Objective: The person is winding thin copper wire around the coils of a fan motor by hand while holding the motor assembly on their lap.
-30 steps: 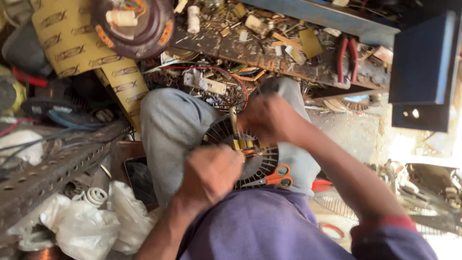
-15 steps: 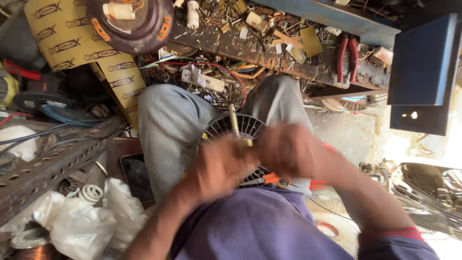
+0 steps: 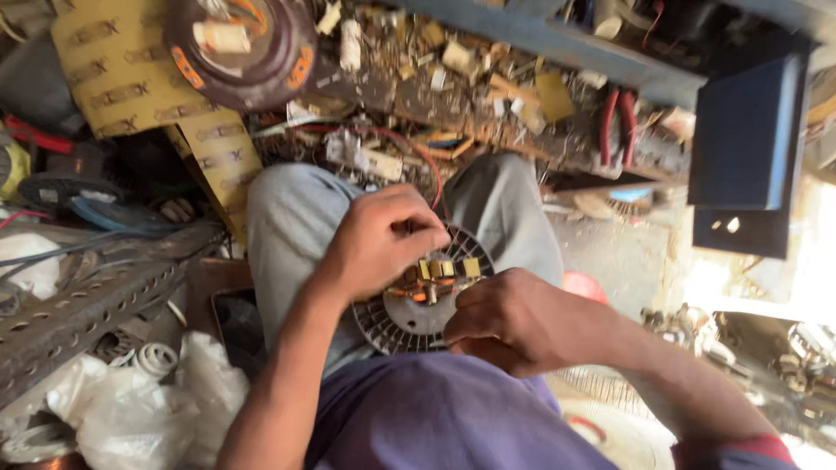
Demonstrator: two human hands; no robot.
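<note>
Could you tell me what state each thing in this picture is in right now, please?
Round slotted motor part: resting on the lap, winding side up, held by both hands.
Left hand: fingers curled, pinching at the part's top edge.
Right hand: closed in a loose fist against the part's lower right.
Red-handled pliers: lying untouched among scrap.
White plastic bag: crumpled.

Left hand (image 3: 379,239) now atop the motor (image 3: 422,300), right hand (image 3: 514,318) lower.

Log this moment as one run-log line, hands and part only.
left hand: fingers pinched at top of round slotted motor part on lap | right hand: closed at its lower right edge | both touching
</note>
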